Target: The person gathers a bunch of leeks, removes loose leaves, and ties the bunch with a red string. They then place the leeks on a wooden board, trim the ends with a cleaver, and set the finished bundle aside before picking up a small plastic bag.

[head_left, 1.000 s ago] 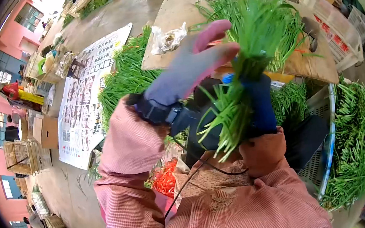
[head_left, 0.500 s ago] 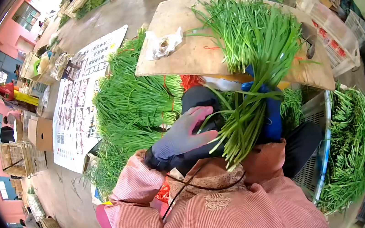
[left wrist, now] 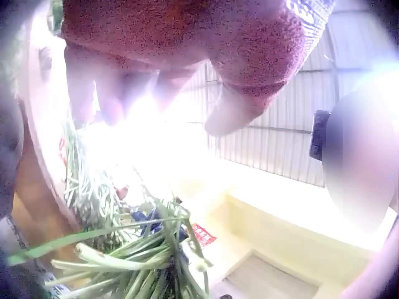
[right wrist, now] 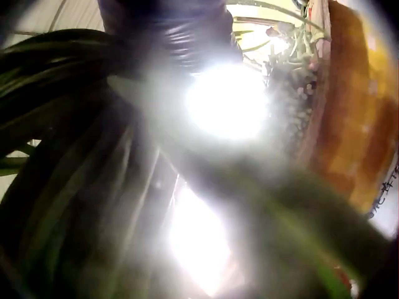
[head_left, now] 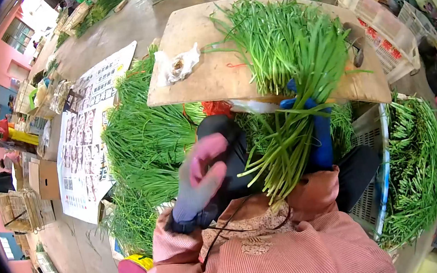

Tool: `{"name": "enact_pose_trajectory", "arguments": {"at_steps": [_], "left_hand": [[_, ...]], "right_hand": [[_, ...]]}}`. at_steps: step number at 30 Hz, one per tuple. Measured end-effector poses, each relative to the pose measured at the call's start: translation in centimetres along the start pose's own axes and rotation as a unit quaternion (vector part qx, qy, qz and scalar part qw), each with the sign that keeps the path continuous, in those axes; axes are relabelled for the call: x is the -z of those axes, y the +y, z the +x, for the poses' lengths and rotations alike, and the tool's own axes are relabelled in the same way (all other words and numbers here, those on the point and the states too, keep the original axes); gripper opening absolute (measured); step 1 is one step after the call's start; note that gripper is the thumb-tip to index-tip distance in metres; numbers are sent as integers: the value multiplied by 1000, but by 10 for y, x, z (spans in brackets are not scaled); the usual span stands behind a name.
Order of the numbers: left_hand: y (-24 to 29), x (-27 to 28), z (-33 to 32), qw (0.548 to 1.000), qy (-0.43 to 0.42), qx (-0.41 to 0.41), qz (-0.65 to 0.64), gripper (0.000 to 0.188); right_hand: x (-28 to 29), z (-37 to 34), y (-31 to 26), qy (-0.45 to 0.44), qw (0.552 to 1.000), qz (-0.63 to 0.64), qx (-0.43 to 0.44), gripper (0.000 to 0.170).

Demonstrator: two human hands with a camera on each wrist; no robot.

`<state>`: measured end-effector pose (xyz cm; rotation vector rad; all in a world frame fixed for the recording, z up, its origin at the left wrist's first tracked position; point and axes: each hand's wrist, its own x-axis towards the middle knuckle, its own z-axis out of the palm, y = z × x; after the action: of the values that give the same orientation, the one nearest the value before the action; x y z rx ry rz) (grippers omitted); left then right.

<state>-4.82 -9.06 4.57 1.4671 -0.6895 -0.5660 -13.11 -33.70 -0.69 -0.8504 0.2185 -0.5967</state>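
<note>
One bunch of chives (head_left: 286, 152) drooped at the bench (head_left: 205, 80) edge, its middle gripped by the right hand (head_left: 309, 103); the left hand (head_left: 196, 183) held nothing, fingers loosely bent. Light, limp and easily bruised, it seemed best gathered round the firmer stems.

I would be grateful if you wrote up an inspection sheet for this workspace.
Surface: wooden board, bare wood showing at its left part.
Job's things: loose pile of long greens on the board; a separate bunch held at its near side.
Clutter: crumpled white wrapping and a thin red strip on the board.
Left hand: gloved, empty, fingers loosely curved.
Right hand: blue-gloved, gripping the bunch; fingers partly hidden.
Cables: dark cable across the person's front, near the left wrist.
Surroundings: printed sheet to the left, heaped greens to the right.
</note>
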Motion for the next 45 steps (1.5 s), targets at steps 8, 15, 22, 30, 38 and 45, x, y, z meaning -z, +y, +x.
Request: {"name": "enact_pose_trajectory", "arguments": {"at_steps": [8,15,22,30,38,45], "left_hand": [[-54,-28,19,979,-132,137,-79,46],[-67,-45,44,935,-267,156,-175,55],[-157,-80,35,626,-171,315,-693,39],[-168,-81,40,753,-94,317,-569,29],[-111,-94,29,924,67,261,-272,29],[-138,-81,13,822,11,331,-463,28]], "right_hand": [[3,-8,13,27,999,-4,-41,52],[4,-12,29,48,993,25,-104,51],[41,18,27,-29,877,-478,37,28],[65,-76,40,95,876,-463,-92,33],[41,-77,43,1,902,-423,-85,42],[24,-67,51,121,925,-354,-66,29]]}}
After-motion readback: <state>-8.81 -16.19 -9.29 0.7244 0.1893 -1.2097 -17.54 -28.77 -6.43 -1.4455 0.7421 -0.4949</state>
